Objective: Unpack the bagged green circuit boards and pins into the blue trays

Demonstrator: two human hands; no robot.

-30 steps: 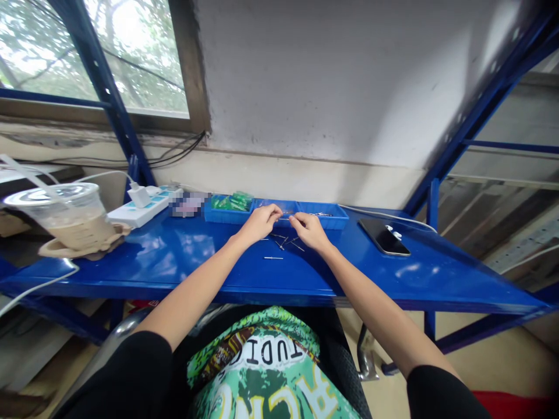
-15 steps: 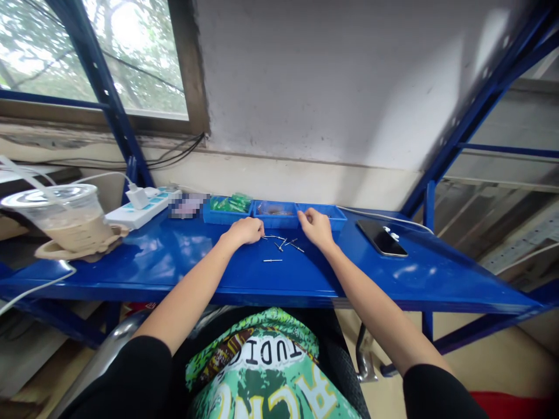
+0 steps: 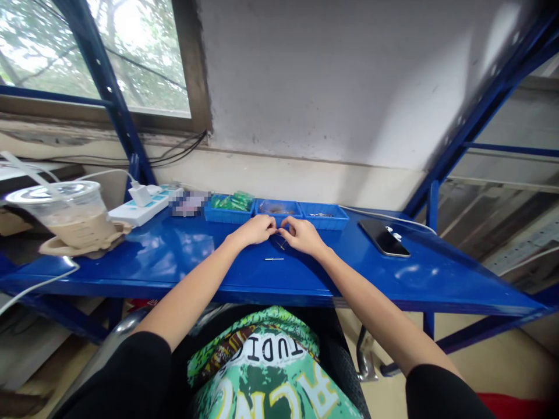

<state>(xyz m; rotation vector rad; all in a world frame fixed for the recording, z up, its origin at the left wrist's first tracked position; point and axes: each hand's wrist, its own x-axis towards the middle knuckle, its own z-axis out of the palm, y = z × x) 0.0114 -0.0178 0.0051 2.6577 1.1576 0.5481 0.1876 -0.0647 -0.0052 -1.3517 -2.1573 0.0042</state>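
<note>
Separately on worktop (image 3: 371, 276), body-side of L hand (image 3: 257, 230) & R hand (image 3: 303, 235): thin metal pin (image 3: 274, 259), long axis approx. L–R, abt. equally near both. Curled fingers, tips nearly meeting; can't tell if pinching anything.

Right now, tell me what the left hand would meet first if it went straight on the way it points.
Most likely the right hand, directly facing the left hand; whether the two touch is unclear.
</note>
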